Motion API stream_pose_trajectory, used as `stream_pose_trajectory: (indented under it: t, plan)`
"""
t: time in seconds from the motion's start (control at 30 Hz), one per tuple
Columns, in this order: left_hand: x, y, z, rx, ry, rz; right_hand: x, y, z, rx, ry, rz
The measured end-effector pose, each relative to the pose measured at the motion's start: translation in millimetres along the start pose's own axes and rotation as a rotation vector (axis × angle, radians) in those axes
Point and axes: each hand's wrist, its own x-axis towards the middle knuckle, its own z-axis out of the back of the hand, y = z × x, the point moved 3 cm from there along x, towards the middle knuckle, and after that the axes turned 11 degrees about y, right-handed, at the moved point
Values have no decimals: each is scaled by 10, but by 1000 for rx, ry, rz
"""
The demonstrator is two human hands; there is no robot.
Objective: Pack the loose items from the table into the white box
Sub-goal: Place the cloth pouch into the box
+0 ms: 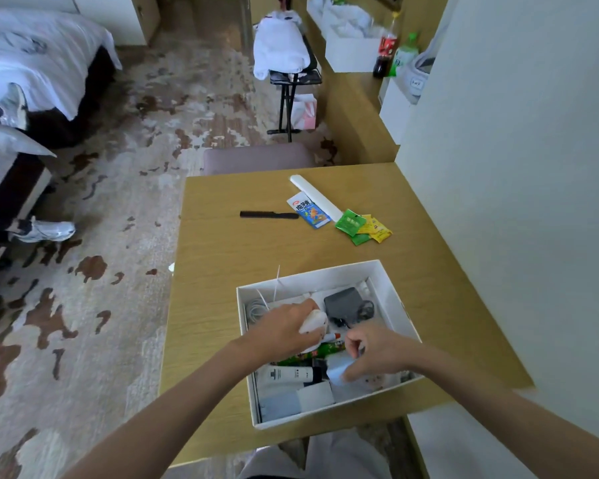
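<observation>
Both our forearms reach in from the table's [222, 264] near edge and meet over the white box [393, 292], which sits against that edge, toward the right-hand side. Our left hand [284, 328] is over the box's middle, its fingers curled round a white rounded object [314, 321]. Our right hand [374, 350] is beside it, near the box's right wall, knuckles up, with fingertips pinching a pale blue item [336, 372] that lies in the box.

The left half of the table is bare wood, as is the strip between the box and the far cluster.

Still loose near the far edge are one black comb [268, 215], one long white case [313, 194] and one blue-and-white sachet [308, 212]. Two green packets [350, 221] lie toward the right edge, along with what look like two yellow packets [377, 230], overlapped and hard to separate.

In the box we count one dark grey adapter [343, 302], one coiled white cable [255, 307] and one white tube [289, 374].
</observation>
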Motion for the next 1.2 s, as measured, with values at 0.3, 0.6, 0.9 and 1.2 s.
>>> stream_pose_trajectory:
  t: [0.3,0.6,0.9,1.2]
  plan:
    - [80,-29,-144,17,32,29,116,-73,-194,-251,104,-66]
    - [60,17,-81,-21,15,29,190,-84,-181,-384,-7,-81]
    - [111,84,-37,-46,-6,41,220,-88,-193,-145,-43,-72]
    - [382,-30,-20,-194,36,15,-95,-118,445,227,-245,6]
